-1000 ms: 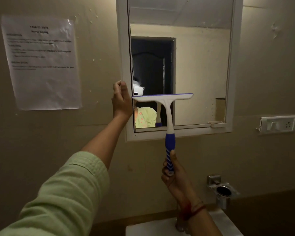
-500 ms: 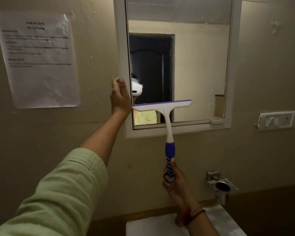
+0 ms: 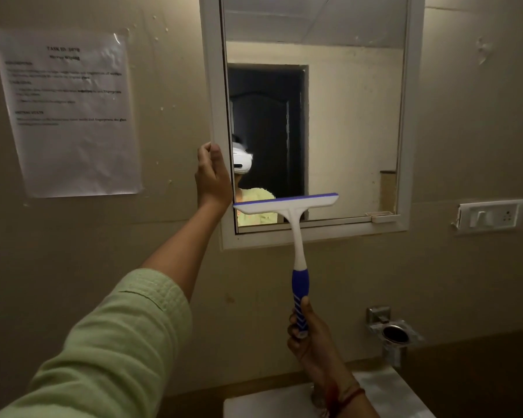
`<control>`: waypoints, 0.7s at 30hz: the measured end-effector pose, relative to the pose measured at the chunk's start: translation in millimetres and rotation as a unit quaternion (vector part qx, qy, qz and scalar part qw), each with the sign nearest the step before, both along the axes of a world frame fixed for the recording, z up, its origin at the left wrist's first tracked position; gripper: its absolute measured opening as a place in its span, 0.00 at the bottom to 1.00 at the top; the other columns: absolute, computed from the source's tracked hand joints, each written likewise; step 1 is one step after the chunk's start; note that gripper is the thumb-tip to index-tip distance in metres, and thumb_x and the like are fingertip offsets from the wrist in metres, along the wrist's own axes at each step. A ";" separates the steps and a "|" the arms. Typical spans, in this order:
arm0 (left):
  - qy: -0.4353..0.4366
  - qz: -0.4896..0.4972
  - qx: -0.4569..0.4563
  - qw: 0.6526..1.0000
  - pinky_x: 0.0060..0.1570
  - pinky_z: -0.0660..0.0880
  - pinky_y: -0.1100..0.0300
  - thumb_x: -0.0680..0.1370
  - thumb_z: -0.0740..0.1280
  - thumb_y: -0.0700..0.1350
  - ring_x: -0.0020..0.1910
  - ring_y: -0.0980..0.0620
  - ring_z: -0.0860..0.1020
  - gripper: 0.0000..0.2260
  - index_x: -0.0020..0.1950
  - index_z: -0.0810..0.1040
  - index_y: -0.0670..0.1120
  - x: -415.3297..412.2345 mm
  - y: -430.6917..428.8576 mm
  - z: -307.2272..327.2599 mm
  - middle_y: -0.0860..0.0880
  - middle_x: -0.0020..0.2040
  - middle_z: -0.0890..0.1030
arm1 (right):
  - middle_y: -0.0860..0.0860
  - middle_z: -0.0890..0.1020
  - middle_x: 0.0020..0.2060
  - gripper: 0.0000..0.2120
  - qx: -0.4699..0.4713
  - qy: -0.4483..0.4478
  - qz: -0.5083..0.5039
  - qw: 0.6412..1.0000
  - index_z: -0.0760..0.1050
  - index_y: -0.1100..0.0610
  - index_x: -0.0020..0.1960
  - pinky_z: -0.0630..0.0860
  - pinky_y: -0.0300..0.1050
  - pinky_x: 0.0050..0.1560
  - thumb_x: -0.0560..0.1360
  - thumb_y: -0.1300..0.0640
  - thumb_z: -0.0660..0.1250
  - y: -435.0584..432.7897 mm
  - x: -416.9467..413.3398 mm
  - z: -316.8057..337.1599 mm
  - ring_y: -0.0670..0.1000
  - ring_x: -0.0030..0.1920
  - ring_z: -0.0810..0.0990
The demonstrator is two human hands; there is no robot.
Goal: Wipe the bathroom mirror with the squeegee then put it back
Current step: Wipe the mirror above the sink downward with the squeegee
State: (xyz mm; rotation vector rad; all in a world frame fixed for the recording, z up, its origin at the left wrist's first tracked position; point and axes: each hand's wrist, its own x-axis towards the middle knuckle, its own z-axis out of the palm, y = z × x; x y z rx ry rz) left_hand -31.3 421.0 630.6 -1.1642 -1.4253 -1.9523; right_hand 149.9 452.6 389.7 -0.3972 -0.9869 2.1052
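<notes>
A white-framed mirror hangs on the beige wall ahead. My right hand grips the blue handle of a white squeegee, held upright. Its blue-edged blade lies across the lower left of the glass, close to the bottom frame. My left hand is curled around the mirror's left frame edge, just left of the blade, with a green sleeve behind it. The glass reflects a dark doorway and part of a person in a green top.
A printed sheet is taped to the wall at the left. A switch plate sits right of the mirror. A metal cup holder projects from the wall at lower right, above a white sink ledge.
The squeegee blade has slid down the left part of the glass toward the bottom frame. My left hand has stayed on the frame edge.
</notes>
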 end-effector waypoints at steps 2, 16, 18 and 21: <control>0.000 0.002 0.005 1.000 0.32 0.62 0.69 0.81 0.49 0.49 0.33 0.62 0.69 0.17 0.54 0.69 0.38 0.1 0.0 -0.3 0.52 0.37 0.71 | 0.48 0.74 0.26 0.19 -0.024 -0.004 0.007 1.000 0.73 0.58 0.43 0.63 0.35 0.19 0.64 0.43 0.69 -4.1 -1.0 -14.7 0.43 0.22 0.69; 0.007 0.004 0.008 1.000 0.32 0.64 0.80 0.81 0.49 0.49 0.31 0.72 0.70 0.16 0.53 0.69 0.38 -3.5 2.8 -1.0 0.57 0.33 0.69 | 0.49 0.75 0.26 0.19 -0.028 -0.014 -0.004 1.000 0.73 0.58 0.41 0.64 0.36 0.20 0.62 0.43 0.70 -8.2 -2.6 -14.3 0.44 0.22 0.69; 0.008 0.005 0.011 1.000 0.33 0.64 0.80 0.81 0.50 0.49 0.32 0.71 0.71 0.16 0.54 0.70 0.39 -2.9 2.1 -0.8 0.57 0.34 0.69 | 0.49 0.75 0.26 0.20 -0.034 -0.021 0.000 0.999 0.73 0.58 0.43 0.64 0.36 0.20 0.63 0.43 0.69 -10.6 -1.2 -22.7 0.44 0.22 0.69; -0.001 0.010 0.010 1.000 0.33 0.62 0.81 0.81 0.50 0.50 0.34 0.65 0.70 0.16 0.56 0.70 0.39 -2.3 1.8 -0.6 0.58 0.35 0.70 | 0.48 0.75 0.26 0.20 -0.032 -0.014 0.010 0.999 0.73 0.57 0.43 0.64 0.36 0.19 0.63 0.42 0.69 -10.3 1.4 -18.8 0.43 0.22 0.69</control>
